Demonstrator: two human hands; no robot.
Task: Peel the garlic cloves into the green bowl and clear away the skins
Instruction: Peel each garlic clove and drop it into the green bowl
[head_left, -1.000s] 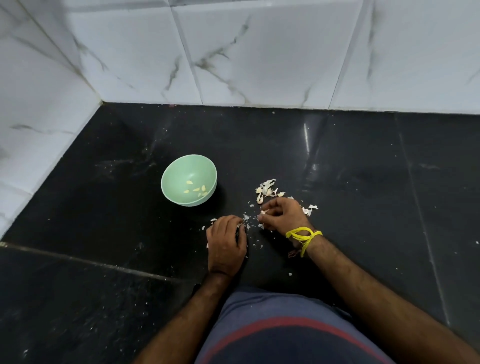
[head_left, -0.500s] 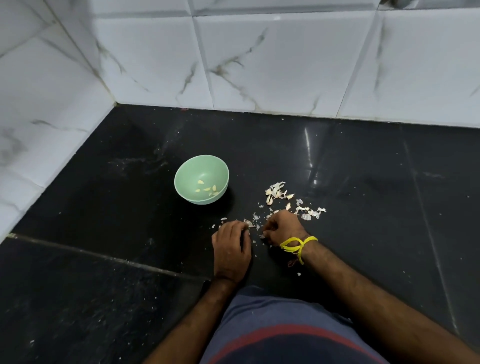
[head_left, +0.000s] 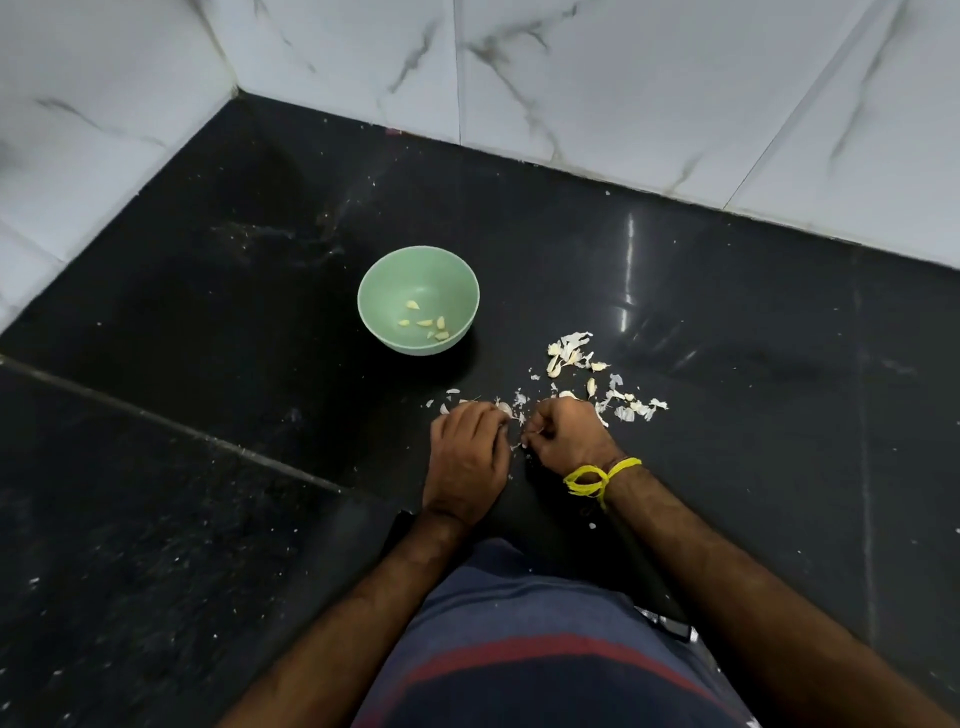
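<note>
The green bowl stands on the black counter and holds several peeled cloves. A scatter of white garlic skins and a few unpeeled cloves lies to its right. My left hand rests knuckles-up below the bowl, fingers curled round a garlic clove whose tip shows past them. My right hand, with a yellow thread at the wrist, sits close beside it, fingertips curled in and pinching a bit of skin at the clove.
White marble-tiled walls close the counter at the back and left, meeting in a corner. A seam runs across the dark counter at the left. My torso in a dark striped shirt fills the bottom middle.
My hands have stayed together over the clove, working at it. The camera has tilted and shifted, so the bowl and skins appear further right and the wall corner has come into view.
</note>
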